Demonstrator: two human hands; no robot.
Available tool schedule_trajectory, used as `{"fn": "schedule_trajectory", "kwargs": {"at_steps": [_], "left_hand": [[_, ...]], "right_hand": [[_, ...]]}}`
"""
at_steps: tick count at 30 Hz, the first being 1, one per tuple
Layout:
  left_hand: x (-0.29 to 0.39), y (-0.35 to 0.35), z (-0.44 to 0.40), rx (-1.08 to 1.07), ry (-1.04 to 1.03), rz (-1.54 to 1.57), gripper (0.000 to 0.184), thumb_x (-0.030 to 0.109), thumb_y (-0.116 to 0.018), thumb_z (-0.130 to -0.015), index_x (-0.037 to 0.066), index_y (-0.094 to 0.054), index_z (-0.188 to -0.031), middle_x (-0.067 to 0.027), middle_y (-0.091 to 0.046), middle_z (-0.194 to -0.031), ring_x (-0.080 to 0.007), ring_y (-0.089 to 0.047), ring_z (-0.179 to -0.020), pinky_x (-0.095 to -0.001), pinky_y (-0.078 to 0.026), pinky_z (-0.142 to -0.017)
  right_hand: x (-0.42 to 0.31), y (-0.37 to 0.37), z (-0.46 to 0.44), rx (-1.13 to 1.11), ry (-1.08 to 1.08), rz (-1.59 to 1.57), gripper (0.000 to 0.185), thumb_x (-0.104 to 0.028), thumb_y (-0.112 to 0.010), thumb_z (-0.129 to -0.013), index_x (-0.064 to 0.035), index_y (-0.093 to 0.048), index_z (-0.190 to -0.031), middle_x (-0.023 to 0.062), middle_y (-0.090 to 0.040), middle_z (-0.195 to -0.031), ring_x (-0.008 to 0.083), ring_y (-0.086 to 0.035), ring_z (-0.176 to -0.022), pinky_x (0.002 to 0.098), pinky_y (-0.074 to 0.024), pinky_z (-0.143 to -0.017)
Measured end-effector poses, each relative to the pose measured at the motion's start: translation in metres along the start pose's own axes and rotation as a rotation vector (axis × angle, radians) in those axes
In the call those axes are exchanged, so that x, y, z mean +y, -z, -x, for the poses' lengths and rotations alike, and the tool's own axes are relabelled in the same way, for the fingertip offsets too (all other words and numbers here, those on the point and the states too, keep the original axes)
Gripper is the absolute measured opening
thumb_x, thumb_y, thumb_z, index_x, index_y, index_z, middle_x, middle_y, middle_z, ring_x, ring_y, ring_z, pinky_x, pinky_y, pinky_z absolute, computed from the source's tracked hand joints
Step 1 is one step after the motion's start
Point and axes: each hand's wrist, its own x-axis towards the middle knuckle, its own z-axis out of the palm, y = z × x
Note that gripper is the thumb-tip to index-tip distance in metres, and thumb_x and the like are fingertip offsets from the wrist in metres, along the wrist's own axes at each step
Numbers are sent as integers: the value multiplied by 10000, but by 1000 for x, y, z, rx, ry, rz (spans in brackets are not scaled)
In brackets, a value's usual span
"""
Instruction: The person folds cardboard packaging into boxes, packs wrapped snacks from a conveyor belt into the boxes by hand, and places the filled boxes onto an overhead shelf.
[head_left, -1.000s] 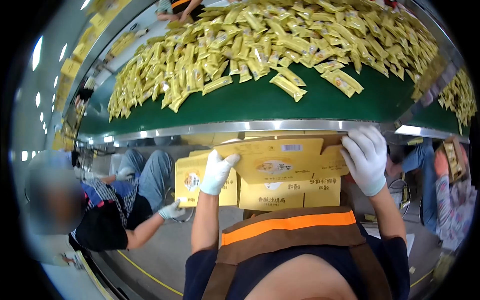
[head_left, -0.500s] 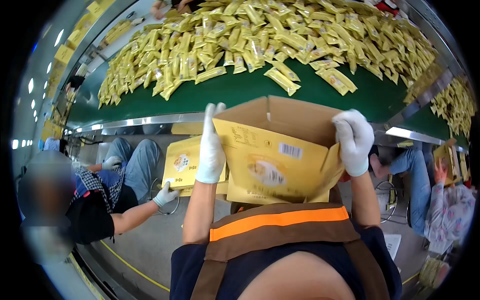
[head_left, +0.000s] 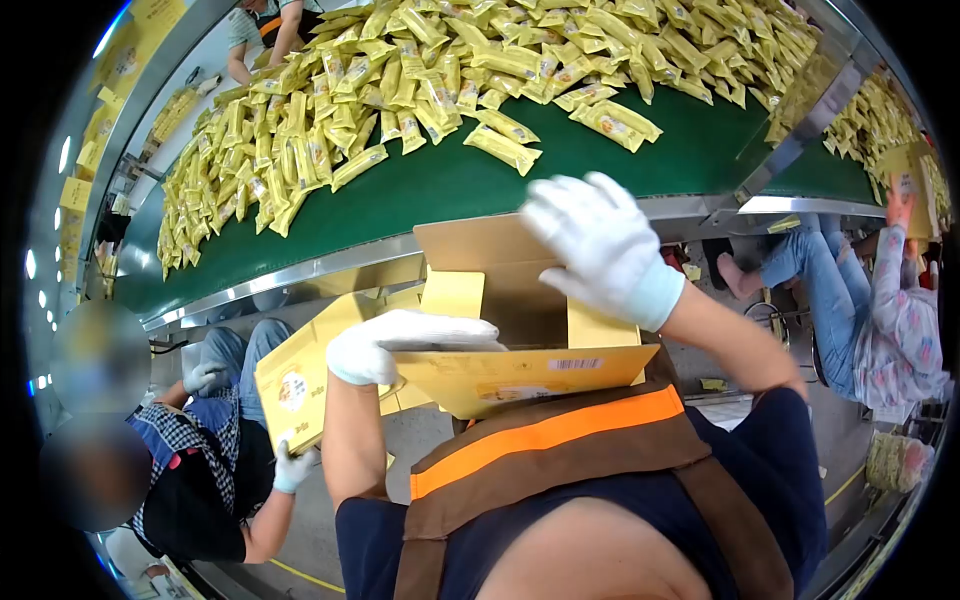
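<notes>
Carton (head_left: 530, 383) stood open in front of the apron (head_left: 545, 445), just off the conveyor belt's (head_left: 420, 197) near edge; yellow, printed, barcode on the near side; brown inside, end flaps up, interior in shadow; left hand (head_left: 412, 345) flat, fingers straight along the near side's top; right hand (head_left: 605, 245) open, fingers spread, over the right end; co-worker's glove (head_left: 293, 468) gripped a flat yellow carton (head_left: 298, 385); yellow packets (head_left: 510, 60) heaped toward the belt's far edge.

A packing factory: yellow packets (head_left: 505, 62) on a green conveyor belt (head_left: 400, 205).
</notes>
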Motion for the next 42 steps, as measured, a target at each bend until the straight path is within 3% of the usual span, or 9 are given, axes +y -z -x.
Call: {"fn": "schedule_trajectory", "kwargs": {"at_steps": [5, 10, 15, 21, 23, 27, 30, 38, 42], "left_hand": [[40, -3, -20, 251, 278, -484, 581, 409, -533, -973, 22, -497, -1405, -206, -657, -1182, -305, -620, -1115, -392, -455, -981], [2, 8, -67, 157, 181, -1415, 663, 532, -501, -947, 24, -516, -1373, -251, -544, -1352, -422, -504, -1238, -430, -384, -1044], [-9, 13, -28, 400, 275, -1185, 557, 487, -528, -930, 58, -592, -1280, -175, -643, -1166, -372, -580, -1087, -392, -444, -967], [-6, 2, 3, 698, 5, -1031, 467, 361, -404, -1002, 15, -619, -1231, -184, -649, -1112, -338, -611, -1053, -384, -457, -936], [-28, -4, 11, 931, -233, -924, 550, 395, -347, -1031, -52, -594, -1238, -197, -632, -1170, -315, -609, -1100, -393, -444, -978], [-113, -46, -19, 1062, -176, -402, 547, 305, -438, -1014, -43, -393, -1435, -209, -551, -1324, -315, -546, -1219, -388, -423, -1045], [-219, -54, 2, 921, 112, -1104, 573, 96, -501, -945, -33, -336, -1479, -261, -545, -1286, -377, -549, -1186, -384, -432, -1019], [-22, -33, -45, 954, -217, -1193, 435, 43, -582, -879, 15, -563, -1313, -189, -575, -1312, -335, -535, -1230, -386, -403, -1058], [-49, -21, -63, 383, 792, -1701, 463, 297, -731, -787, 125, -624, -1203, -132, -606, -1202, -327, -504, -1234, -420, -469, -929]], "right_hand": [[0, -10, 40, -226, -74, -306, 312, -109, -690, -773, -119, -638, -1081, 69, -635, -742, 271, -631, -664, 355, -502, -578], [11, -24, 55, -131, -337, -728, 319, -202, -613, -901, -84, -620, -1197, 114, -698, -908, 275, -687, -830, 352, -542, -730], [38, -74, 166, 74, -1467, -1410, 383, -300, -492, -1030, -42, -539, -1310, 92, -620, -1209, 214, -595, -1105, 346, -477, -978], [-55, -69, 159, 237, -1477, -2066, 611, -332, -565, -986, -42, -354, -1480, 100, -501, -1424, 226, -460, -1320, 380, -386, -1089], [-24, -24, 108, 258, -995, -1902, 681, -296, -711, -880, -14, -417, -1425, 86, -537, -1380, 194, -507, -1263, 354, -412, -1060], [9, 63, 31, -358, -597, -1167, 444, -210, -708, -840, -28, -578, -1224, 137, -697, -1024, 282, -678, -910, 344, -528, -811], [2, 49, 5, -883, -59, -670, 357, -265, -678, -859, -70, -595, -1146, 187, -661, -789, 374, -660, -763, 420, -530, -688], [-82, -31, -8, -1057, 229, -530, 271, -333, -574, -910, -80, -622, -995, 178, -671, -754, 389, -664, -732, 492, -526, -663], [-47, -23, 4, -839, -188, -704, 473, -483, -583, -873, -106, -645, -1151, 180, -685, -915, 360, -656, -919, 450, -487, -871]]}}
